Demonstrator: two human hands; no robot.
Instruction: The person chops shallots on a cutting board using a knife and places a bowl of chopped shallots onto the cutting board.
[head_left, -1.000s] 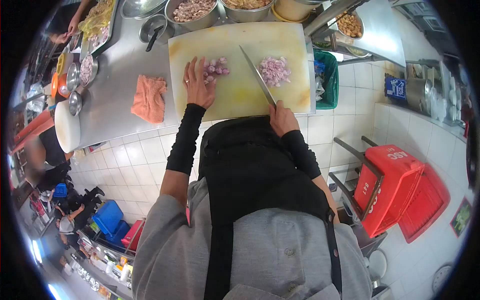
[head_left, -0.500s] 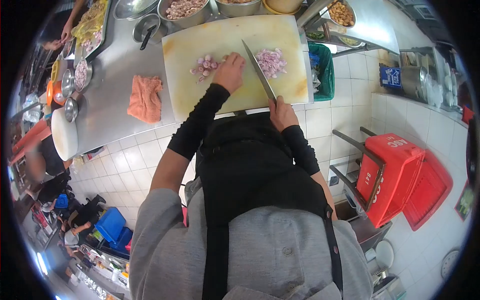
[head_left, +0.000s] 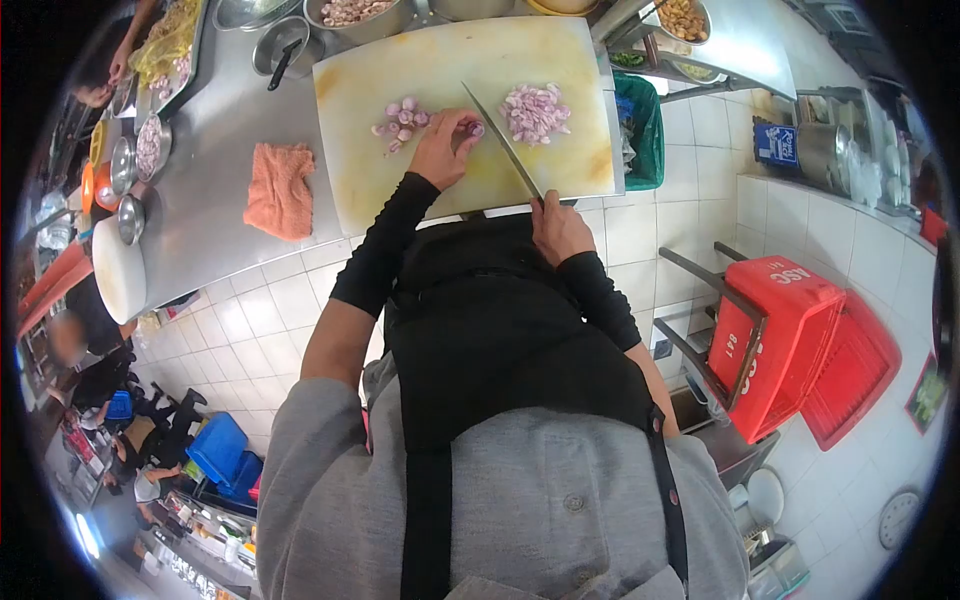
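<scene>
A large yellow-stained cutting board (head_left: 365, 190) lies on the steel counter in front of me. My left hand (head_left: 443, 150) is closed around a purple shallot (head_left: 474, 129), which shows at the fingertips. Just right of it, the long blade of a knife (head_left: 505, 147) points away over the board. My right hand (head_left: 562, 230) grips the knife's handle near the board's front edge. Several peeled shallots (head_left: 402, 118) lie to the left of my left hand. Beyond the blade on the right sits a pile of cut shallot pieces (head_left: 536, 113).
An orange cloth (head_left: 279, 192) rests left of the board. Behind it stand a pot with a black-handled utensil (head_left: 284, 64) and a bowl of chopped meat (head_left: 355, 12). A green-lined bin (head_left: 648, 150) is at right, and red crates (head_left: 780, 330) stand farther right. Other people are at left.
My left hand has turned and now shows a shallot at its fingertips beside the blade. The knife has shifted slightly left. The whole view has moved a little.
</scene>
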